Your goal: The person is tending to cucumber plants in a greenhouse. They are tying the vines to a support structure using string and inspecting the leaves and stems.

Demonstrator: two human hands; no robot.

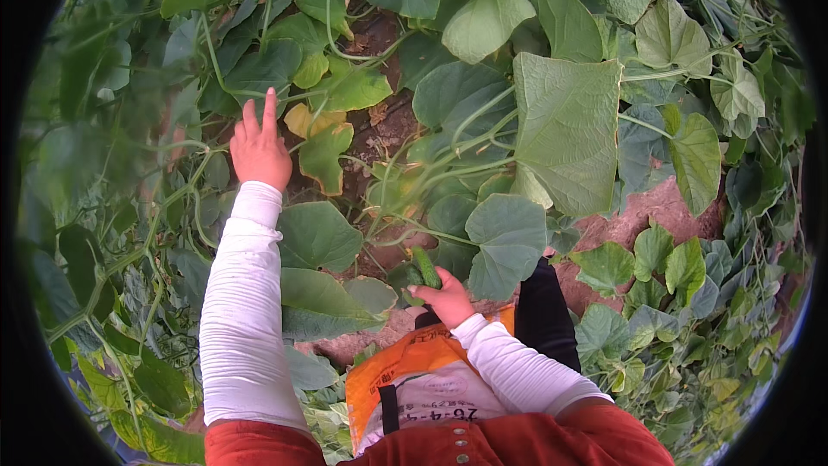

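Note:
My left hand (261,145) reaches out at the upper left, fingers extended among vine stems and leaves, with nothing seen in its grasp. Near its fingertips are a yellowed leaf (313,120) and a green leaf with browned edges (326,158). In front of my body, my right hand (446,299) is closed around cucumbers (425,267), bumpy and green, whose ends stick out past the thumb. A broad cucumber leaf (508,243) hangs just beside that hand. White sleeves cover both forearms.
An orange and white woven plastic bag (414,375) with printing hangs at my waist. Dense vines surround me; a thick stem (155,210) runs along the left, and a large pale leaf (566,133) stands at right. Reddish soil (653,210) shows between the plants.

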